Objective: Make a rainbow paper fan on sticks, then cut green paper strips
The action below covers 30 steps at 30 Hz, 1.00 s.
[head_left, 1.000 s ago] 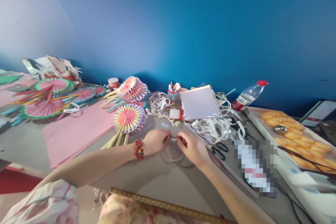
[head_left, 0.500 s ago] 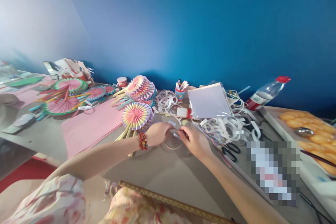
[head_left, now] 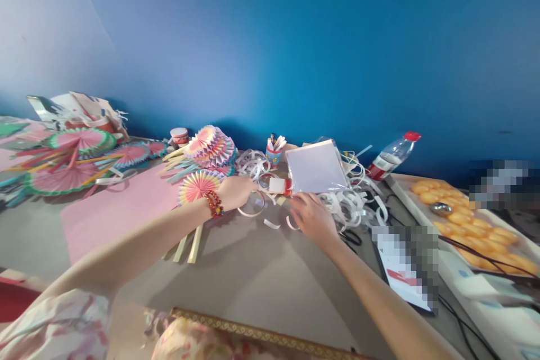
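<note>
My left hand (head_left: 237, 192) is closed, fingertips pinched on a thin white paper strip (head_left: 252, 214) that curls down in a loop toward the table. Its wrist, with a beaded bracelet, is in front of a pleated paper fan (head_left: 200, 184) with yellowish sticks. To the right, my right hand (head_left: 311, 215) is low over the table with its fingers stretched out, apart from the looped strip. Short white paper pieces (head_left: 271, 224) lie between the hands. Just beyond the right fingertips are a small red-and-white box (head_left: 278, 185) and a plastic-wrapped paper pack (head_left: 317, 167).
Curled white strips (head_left: 350, 205) heap up right of my right hand. A cup of pens (head_left: 274, 154), a bottle (head_left: 392, 156) and a tray of orange-yellow rounded things (head_left: 472, 219) stand farther out. Pink paper sheets (head_left: 122, 211) and more fans (head_left: 67, 171) lie left.
My hands have moved apart; the right one has let go of the strip and reached toward the small box. The left keeps the strip. The whole view has shifted to the right.
</note>
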Tool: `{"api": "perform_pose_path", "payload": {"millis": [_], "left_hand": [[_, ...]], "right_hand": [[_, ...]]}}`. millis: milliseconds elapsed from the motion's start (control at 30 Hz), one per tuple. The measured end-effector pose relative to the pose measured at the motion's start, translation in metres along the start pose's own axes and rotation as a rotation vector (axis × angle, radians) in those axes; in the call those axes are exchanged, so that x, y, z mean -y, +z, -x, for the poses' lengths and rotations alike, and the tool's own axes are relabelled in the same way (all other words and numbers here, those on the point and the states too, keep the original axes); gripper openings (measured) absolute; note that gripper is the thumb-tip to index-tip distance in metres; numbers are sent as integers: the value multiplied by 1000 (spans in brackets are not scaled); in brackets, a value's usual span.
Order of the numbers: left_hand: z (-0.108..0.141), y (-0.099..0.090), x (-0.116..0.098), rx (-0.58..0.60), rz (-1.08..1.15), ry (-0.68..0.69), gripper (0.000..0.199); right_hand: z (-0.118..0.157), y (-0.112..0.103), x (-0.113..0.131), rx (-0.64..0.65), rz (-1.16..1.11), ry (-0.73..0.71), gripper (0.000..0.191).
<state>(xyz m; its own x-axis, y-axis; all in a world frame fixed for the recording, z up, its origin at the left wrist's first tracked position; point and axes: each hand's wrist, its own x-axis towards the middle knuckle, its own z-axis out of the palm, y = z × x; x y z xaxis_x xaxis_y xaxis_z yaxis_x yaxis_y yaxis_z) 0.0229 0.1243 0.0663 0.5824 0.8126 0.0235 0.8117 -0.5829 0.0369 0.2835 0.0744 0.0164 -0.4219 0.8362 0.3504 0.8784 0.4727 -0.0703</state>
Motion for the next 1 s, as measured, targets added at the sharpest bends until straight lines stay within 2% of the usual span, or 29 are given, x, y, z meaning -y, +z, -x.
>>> {"api": "perform_pose_path", "payload": {"millis": [133,300,367,467,600,700,800,900,1000], "left_hand": [[-4,9,-3,86,-29,97,29],[-7,11,2,81,-91,140,30],[-7,11,4,75,-105,170,30],[-9,13,5,69,-112,206,26],[-10,16,1,26,-97,215,23],[-8,16,-4,-13,-79,235,21],[-2,14,-6,-51,-59,260,17],[5,12,-2,-101,-23,278,17],[10,8,7,-188,34,292,21]], "right_hand": [[-15,-4,-19,-29,76,16,27],[-24,-10,-48,-85,113,114,43],[-28,-18,-68,-118,107,195,45],[-38,-30,-105,-186,79,390,46],[-51,-29,-142,-201,-23,591,55],[-61,-20,-149,-237,-142,679,50],[-69,-20,-148,-355,-295,704,37],[-76,-37,-150,-485,-514,641,20],[-79,-65,-156,-661,-756,569,19]]}}
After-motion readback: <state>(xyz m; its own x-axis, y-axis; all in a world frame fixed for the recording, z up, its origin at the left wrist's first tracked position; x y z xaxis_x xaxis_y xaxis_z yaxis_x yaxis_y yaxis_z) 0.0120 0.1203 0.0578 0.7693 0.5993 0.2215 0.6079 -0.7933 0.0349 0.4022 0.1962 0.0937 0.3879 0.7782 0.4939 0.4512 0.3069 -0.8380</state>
